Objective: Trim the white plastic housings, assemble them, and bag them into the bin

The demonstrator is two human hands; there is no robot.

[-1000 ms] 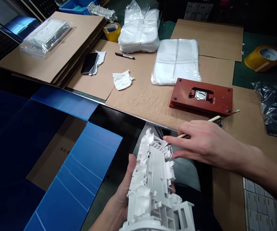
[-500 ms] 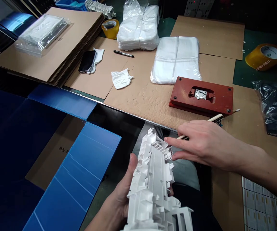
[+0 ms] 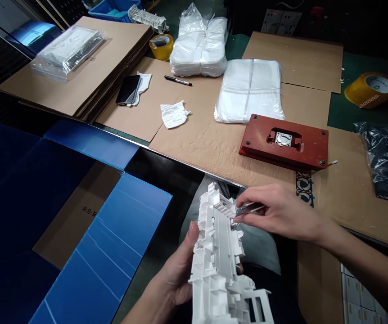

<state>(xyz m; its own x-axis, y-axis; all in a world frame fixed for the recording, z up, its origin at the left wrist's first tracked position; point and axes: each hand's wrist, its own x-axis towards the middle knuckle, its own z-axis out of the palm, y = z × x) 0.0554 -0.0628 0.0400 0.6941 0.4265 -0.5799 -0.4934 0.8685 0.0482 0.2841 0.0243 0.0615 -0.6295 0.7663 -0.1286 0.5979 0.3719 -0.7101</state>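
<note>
Your left hand cradles the white plastic housing, fingers curled behind it. Your right hand, now closer to it than before, pinches a thin stick at its edge. Beyond lies the red fixture. Upside-down printed characters on the cardboard stay unreadable beside the blue corrugated sheet.

White plastic housing, brick-red plate, bright blue corrugated sheet, yellow tape roll
</note>
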